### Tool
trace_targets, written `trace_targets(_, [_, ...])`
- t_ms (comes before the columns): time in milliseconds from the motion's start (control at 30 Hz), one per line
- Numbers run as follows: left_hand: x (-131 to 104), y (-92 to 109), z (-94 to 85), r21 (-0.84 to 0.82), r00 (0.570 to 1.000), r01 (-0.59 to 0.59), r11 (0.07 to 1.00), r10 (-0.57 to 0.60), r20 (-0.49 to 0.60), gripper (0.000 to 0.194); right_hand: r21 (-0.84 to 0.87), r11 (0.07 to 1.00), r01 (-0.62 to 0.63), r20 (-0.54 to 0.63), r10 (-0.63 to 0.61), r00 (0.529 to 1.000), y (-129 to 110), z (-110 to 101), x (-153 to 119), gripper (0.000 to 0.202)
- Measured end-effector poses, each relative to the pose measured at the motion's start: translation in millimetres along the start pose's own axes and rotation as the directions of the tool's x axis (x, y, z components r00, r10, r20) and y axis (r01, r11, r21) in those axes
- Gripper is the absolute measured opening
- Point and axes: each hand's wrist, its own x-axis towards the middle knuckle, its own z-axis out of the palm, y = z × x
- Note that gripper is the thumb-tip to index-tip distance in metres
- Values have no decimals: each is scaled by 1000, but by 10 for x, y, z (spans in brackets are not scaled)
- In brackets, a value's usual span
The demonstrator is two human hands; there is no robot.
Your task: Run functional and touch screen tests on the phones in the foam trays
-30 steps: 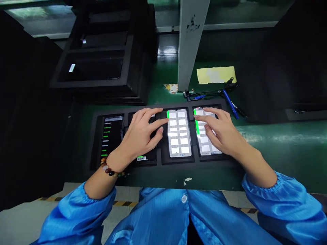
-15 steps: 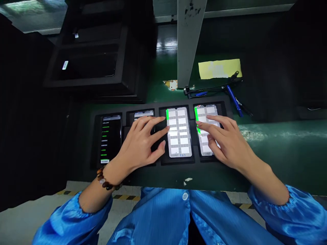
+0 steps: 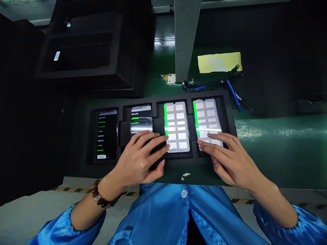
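A white-screened rectangular phone [image 3: 177,126] lies in the black foam tray [image 3: 230,119], long axis front-to-back, left edge at the spread, empty fingers of the left hand [image 3: 139,158]. The right hand [image 3: 233,158], empty, fingers parted, overlies a matching white-screened phone [image 3: 208,115].

Lit, Face Up and Side by Side

The third phone [image 3: 176,117] from the left lies flat in its black tray [image 3: 230,115] compartment, the screen showing white blocks split by grey bands. A green strip runs down the left edge past the middle; blue handwriting marks the bottom. The rightmost phone [image 3: 207,114], in the next compartment, shows a similar grid and green strip, its lower end partly hidden.
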Motion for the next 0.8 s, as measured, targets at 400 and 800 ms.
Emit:
trace_targets(400, [-28, 71, 5, -8, 997, -62, 998, 61, -51, 30, 39, 998, 41, -38, -40, 998, -34, 6, -83, 47])
trace_targets(800, [315, 172, 109, -57, 988, -144, 988, 147, 54, 40, -3, 999, -49, -95, 48, 994, 118, -135, -445, 53])
